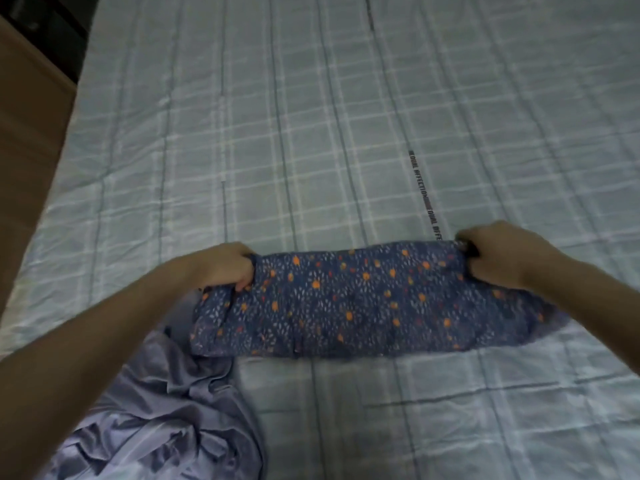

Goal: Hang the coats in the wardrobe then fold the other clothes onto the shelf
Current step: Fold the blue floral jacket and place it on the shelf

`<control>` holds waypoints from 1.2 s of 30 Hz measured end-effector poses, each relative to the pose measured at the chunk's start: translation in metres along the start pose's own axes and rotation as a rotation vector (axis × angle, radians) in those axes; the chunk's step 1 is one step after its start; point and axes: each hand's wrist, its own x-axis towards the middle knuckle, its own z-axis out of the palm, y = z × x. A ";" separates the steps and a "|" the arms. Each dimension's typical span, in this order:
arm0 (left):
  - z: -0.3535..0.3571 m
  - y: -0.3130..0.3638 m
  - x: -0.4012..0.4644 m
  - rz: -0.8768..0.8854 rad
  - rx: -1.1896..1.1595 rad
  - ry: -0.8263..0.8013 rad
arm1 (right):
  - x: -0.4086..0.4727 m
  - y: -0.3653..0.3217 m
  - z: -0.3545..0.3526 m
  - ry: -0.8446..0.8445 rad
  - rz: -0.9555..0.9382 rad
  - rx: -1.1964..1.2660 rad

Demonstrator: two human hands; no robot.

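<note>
A dark blue garment with orange and white speckles lies as a long folded band across the bed. My left hand grips its far left corner, fingers curled into the cloth. At the far right corner my right hand grips the cloth in the same way. Both forearms reach in from the bottom corners of the view.
A crumpled plain lavender garment lies on the bed at the lower left, touching the patterned one. The bed carries a pale blue checked cover. A brown wooden panel runs along the bed's left edge.
</note>
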 end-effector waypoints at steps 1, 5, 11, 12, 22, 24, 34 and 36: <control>-0.001 0.003 0.004 -0.025 0.033 0.056 | 0.008 -0.005 -0.001 0.052 0.028 -0.054; 0.012 -0.005 0.019 -0.098 0.380 0.245 | 0.026 -0.017 0.020 0.243 0.093 -0.295; 0.068 0.007 0.001 0.463 0.311 0.805 | 0.002 -0.064 0.061 0.584 0.116 -0.018; 0.082 0.009 -0.004 0.499 0.291 0.822 | -0.002 -0.076 0.068 0.582 0.084 0.006; 0.130 -0.079 0.015 0.333 0.319 0.751 | -0.037 0.028 0.127 0.266 0.221 0.016; 0.126 -0.088 0.013 0.127 0.122 0.857 | -0.031 0.028 0.124 0.306 0.222 0.060; 0.083 -0.054 0.010 -0.134 -0.157 0.885 | -0.020 0.022 0.076 0.436 0.638 0.567; 0.072 -0.053 0.012 -0.045 -0.173 0.947 | -0.021 0.028 0.071 0.492 0.543 0.511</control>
